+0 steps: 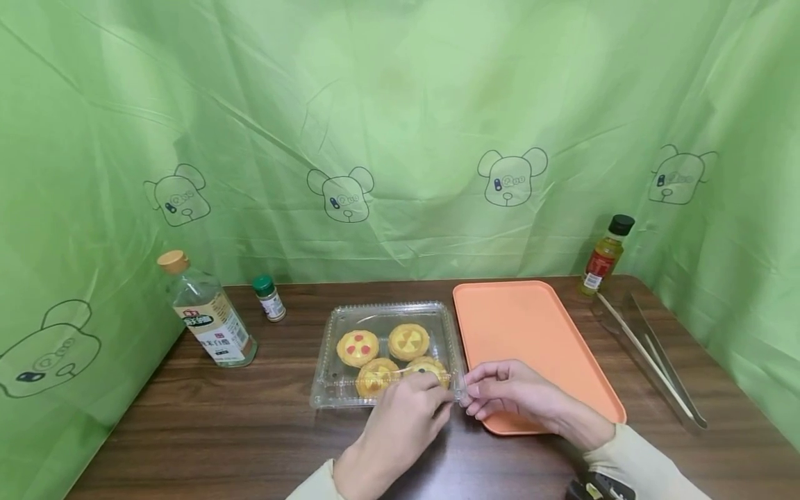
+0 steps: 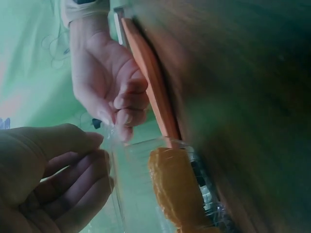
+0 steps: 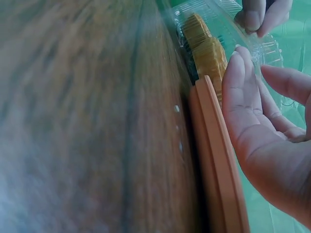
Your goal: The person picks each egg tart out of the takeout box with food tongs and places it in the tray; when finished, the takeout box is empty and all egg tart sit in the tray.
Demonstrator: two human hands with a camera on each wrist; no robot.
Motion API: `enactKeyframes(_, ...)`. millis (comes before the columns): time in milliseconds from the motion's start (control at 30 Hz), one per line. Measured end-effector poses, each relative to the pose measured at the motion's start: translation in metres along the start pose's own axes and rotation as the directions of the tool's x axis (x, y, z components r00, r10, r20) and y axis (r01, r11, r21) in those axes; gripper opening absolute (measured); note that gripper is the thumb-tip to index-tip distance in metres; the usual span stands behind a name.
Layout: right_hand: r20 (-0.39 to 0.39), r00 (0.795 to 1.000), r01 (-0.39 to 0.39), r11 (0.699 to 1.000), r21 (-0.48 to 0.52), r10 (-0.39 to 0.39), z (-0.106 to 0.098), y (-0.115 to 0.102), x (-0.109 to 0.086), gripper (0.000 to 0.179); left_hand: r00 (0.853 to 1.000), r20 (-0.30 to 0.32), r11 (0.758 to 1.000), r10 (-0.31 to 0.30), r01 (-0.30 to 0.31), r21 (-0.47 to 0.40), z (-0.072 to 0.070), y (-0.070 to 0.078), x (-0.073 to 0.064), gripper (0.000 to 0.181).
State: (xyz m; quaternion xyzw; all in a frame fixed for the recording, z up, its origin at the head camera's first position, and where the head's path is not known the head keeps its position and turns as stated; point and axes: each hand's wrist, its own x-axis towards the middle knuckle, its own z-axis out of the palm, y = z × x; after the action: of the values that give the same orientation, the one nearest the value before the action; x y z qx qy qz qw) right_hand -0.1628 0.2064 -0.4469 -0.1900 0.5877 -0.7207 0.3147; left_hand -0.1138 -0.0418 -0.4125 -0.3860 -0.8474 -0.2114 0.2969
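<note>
A clear plastic clamshell container point(image 1: 326, 361) with several yellow egg tarts point(image 1: 409, 342) inside lies on the table. One tart point(image 1: 357, 348) has red spots on top. My left hand point(image 1: 409, 413) pinches the container's front edge near its right corner, hiding part of a front tart. At that same corner, my right hand point(image 1: 509, 390) holds the plastic between thumb and fingers, its wrist over the orange tray point(image 1: 515, 316). In the left wrist view, both hands meet at the plastic edge above the tarts point(image 2: 175, 187). The right wrist view shows the right fingers point(image 3: 236, 80) along the container's side.
On the left stand a vinegar bottle point(image 1: 215, 333) with an orange cap and a small green-capped jar point(image 1: 271, 305). An oil bottle point(image 1: 603, 260) is at the back right. Metal tongs point(image 1: 669, 371) lie right of the tray. A dark object point(image 1: 601, 487) sits near the right forearm.
</note>
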Motion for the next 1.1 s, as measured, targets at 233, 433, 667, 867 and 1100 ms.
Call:
enactKeyframes(233, 0.033, 0.999, -0.018, 1.0, -0.026, 0.019, 0.003, 0.0, -0.001, 0.018, 0.999, -0.022, 0.995, 0.038, -0.036, 0.091, 0.005, 0.001, -0.004, 0.015)
enactKeyframes(433, -0.018, 1.0, -0.012, 0.994, -0.108, 0.01, 0.008, -0.002, 0.001, 0.026, 0.997, -0.039, 0.986, 0.061, -0.055, 0.158, 0.008, 0.002, -0.003, 0.014)
enactKeyframes(667, -0.067, 0.998, 0.002, 0.987, -0.161, -0.013, 0.016, -0.002, 0.001, 0.022, 0.992, -0.086, 0.969, 0.087, -0.064, 0.238, 0.011, 0.004, -0.004, 0.015)
enactKeyframes(867, -0.14, 0.99, 0.002, 0.985, -0.171, -0.026, 0.022, 0.001, 0.002, 0.007, 0.991, -0.112, 0.974, 0.074, -0.048, 0.22, 0.012, 0.004, -0.004, 0.013)
enactKeyframes(1100, -0.246, 0.969, -0.046, 0.971, -0.234, -0.014, 0.029, 0.003, -0.001, 0.006, 0.989, -0.143, 0.982, 0.042, -0.014, 0.189, 0.014, 0.008, -0.004, 0.007)
